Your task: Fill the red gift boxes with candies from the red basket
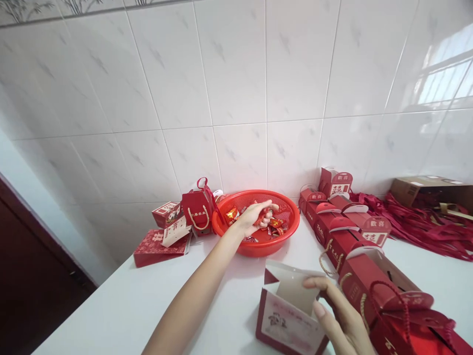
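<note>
Over the red plastic basket (295, 224), my left hand (254, 217) is curled around red-wrapped candy (263, 215); how many pieces it holds is hidden by the fingers. More wrapped candies (232, 215), in gold and red, lie in the basket below. My right hand (338, 313) pinches the right edge of a small paper gift box (290, 323) between thumb and fingers. This box stands upright on the white table with its top open, a pale pink printed panel facing me. Its inside looks bare where I can see it.
To the right, several red gift boxes (349, 241) with rope handles stand in a row. Behind them are dark red ribbons (424, 231) and a cardboard carton (424, 190). Left of the basket are a red bag-shaped box (197, 212) and a flat red box (157, 249). A tiled wall (240, 98) backs the table.
</note>
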`<state>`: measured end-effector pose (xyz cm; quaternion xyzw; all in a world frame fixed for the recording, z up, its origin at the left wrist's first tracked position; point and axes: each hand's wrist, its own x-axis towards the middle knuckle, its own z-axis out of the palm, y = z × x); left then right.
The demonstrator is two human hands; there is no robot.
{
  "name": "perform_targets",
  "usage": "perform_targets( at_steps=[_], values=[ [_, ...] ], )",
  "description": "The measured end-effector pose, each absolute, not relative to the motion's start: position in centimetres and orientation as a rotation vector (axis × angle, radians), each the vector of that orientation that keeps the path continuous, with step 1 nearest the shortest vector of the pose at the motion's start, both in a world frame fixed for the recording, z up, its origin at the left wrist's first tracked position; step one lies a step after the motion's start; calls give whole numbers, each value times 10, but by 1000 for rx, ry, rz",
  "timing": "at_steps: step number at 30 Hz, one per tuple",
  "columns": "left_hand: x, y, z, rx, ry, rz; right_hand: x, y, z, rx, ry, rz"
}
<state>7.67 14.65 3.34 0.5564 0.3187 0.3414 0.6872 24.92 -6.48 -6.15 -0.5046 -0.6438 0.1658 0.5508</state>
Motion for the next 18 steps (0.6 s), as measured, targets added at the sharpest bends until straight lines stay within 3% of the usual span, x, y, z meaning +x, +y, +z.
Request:
perform_targets(
  at_steps=[6,18],
  values=[
    [70,116,47,1066,593,811,246,-59,-59,-1252,-1497,404],
    [77,37,44,1844,372,675,240,-57,-49,-1237,-1474,445]
  ],
)
